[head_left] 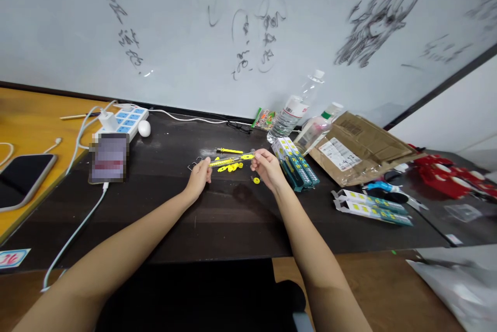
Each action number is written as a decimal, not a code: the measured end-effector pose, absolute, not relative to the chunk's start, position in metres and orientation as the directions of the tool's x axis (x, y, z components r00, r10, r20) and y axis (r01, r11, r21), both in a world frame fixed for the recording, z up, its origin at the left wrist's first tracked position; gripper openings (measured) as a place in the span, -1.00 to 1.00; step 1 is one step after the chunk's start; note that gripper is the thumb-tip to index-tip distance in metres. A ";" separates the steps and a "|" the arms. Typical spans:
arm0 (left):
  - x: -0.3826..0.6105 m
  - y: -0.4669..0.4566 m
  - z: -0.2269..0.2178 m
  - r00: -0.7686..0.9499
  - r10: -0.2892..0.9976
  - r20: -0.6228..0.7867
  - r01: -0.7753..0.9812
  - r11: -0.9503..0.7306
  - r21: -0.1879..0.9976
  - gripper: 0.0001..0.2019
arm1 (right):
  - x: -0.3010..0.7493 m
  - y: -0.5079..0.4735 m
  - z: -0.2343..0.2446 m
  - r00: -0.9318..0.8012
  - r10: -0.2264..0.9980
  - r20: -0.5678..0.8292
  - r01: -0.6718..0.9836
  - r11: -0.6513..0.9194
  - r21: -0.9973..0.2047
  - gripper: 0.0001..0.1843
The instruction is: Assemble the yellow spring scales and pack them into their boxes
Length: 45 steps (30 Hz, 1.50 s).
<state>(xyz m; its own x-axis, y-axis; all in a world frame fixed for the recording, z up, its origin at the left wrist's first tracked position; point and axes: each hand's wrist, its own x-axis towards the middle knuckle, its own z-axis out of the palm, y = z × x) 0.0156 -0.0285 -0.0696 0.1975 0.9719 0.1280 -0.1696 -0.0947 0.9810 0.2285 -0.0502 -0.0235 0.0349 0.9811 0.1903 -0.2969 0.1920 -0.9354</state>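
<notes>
Both hands hold a slim clear tube with a yellow scale strip [229,161], like a tubular spring scale, slightly tilted above the table. My left hand [198,179] is closed around its left end; my right hand [267,167] pinches the right end. A yellow piece shows inside near my right fingers. Beneath the tube lie several small yellow parts [233,167], partly hidden by it. Behind it rests a yellow and black strip [229,151]. Thin wire hooks [195,162] lie beside my left hand. A round yellow cap [257,180] sits below my right hand.
Teal and white boxes [297,163] stand right of my right hand, before two bottles [295,109]. Further right are a cardboard parcel [341,148], flattened-looking boxes [373,208] and red items [450,174]. Left are a charging phone [108,158] and a power strip [130,119].
</notes>
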 end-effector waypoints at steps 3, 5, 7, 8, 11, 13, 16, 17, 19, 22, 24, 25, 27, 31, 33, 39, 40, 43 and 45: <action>0.016 -0.028 -0.070 0.182 0.976 0.118 -0.175 -0.086 0.981 -0.54 | 0.228 -0.052 -0.020 0.008 0.983 0.181 -0.340 0.173 -0.925 -0.77; 0.017 -0.028 -0.071 0.178 0.978 0.113 -0.183 -0.080 0.980 -0.54 | 0.229 -0.052 -0.019 0.005 0.981 0.192 -0.351 0.182 -0.919 -0.79; 0.017 -0.028 -0.071 0.182 0.977 0.114 -0.194 -0.078 0.978 -0.54 | 0.230 -0.051 -0.021 0.015 0.980 0.200 -0.341 0.193 -0.920 -0.81; 0.018 -0.029 -0.071 0.184 0.976 0.115 -0.200 -0.078 0.977 -0.53 | 0.231 -0.050 -0.022 0.021 0.979 0.203 -0.332 0.198 -0.922 -0.82; 0.017 -0.029 -0.070 0.187 0.976 0.112 -0.222 -0.069 0.973 -0.53 | 0.233 -0.048 -0.025 0.029 0.976 0.216 -0.314 0.214 -0.925 -0.80; 0.017 -0.028 -0.070 0.196 0.975 0.106 -0.237 -0.058 0.970 -0.54 | 0.233 -0.048 -0.026 0.026 0.972 0.235 -0.304 0.232 -0.924 -0.78; 0.016 -0.026 -0.071 0.231 0.968 0.098 -0.252 -0.038 0.967 -0.54 | 0.233 -0.048 -0.027 0.039 0.963 0.265 -0.262 0.266 -0.928 -0.76; 0.016 -0.026 -0.071 0.236 0.967 0.099 -0.252 -0.038 0.967 -0.54 | 0.233 -0.048 -0.027 0.053 0.960 0.275 -0.246 0.279 -0.928 -0.75; 0.017 -0.027 -0.071 0.224 0.968 0.114 -0.232 -0.061 0.971 -0.53 | 0.233 -0.047 -0.028 0.092 0.952 0.291 -0.223 0.305 -0.926 -0.72; 0.017 -0.029 -0.070 0.181 0.970 0.160 -0.178 -0.127 0.976 -0.53 | 0.233 -0.045 -0.029 0.156 0.938 0.309 -0.213 0.337 -0.917 -0.69; 0.017 -0.031 -0.069 0.181 0.968 0.175 -0.159 -0.147 0.976 -0.53 | 0.233 -0.044 -0.029 0.173 0.934 0.311 -0.211 0.344 -0.915 -0.66; 0.017 -0.031 -0.068 0.189 0.967 0.173 -0.159 -0.144 0.977 -0.52 | 0.232 -0.044 -0.029 0.169 0.936 0.309 -0.210 0.341 -0.916 -0.65; 0.018 -0.032 -0.068 0.211 0.965 0.159 -0.171 -0.123 0.978 -0.50 | 0.229 -0.045 -0.029 0.152 0.942 0.300 -0.216 0.328 -0.920 -0.64; 0.019 -0.032 -0.069 0.232 0.965 0.127 -0.229 -0.073 0.971 -0.49 | 0.225 -0.048 -0.027 0.126 0.944 0.305 -0.234 0.327 -0.916 -0.64; 0.019 -0.031 -0.070 0.233 0.966 0.115 -0.261 -0.052 0.964 -0.50 | 0.224 -0.050 -0.026 0.111 0.944 0.311 -0.241 0.330 -0.913 -0.65; 0.020 -0.032 -0.070 0.236 0.965 0.118 -0.286 -0.047 0.957 -0.50 | 0.222 -0.052 -0.026 0.156 0.931 0.332 -0.235 0.361 -0.903 -0.71; 0.020 -0.032 -0.070 0.235 0.965 0.118 -0.282 -0.049 0.958 -0.50 | 0.221 -0.052 -0.026 0.160 0.929 0.333 -0.224 0.363 -0.904 -0.71; 0.020 -0.031 -0.070 0.220 0.968 0.124 -0.265 -0.064 0.962 -0.51 | 0.219 -0.052 -0.026 0.130 0.936 0.327 -0.192 0.347 -0.918 -0.70; 0.018 -0.030 -0.071 0.185 0.974 0.130 -0.242 -0.083 0.967 -0.52 | 0.220 -0.050 -0.028 0.107 0.943 0.315 -0.195 0.330 -0.923 -0.71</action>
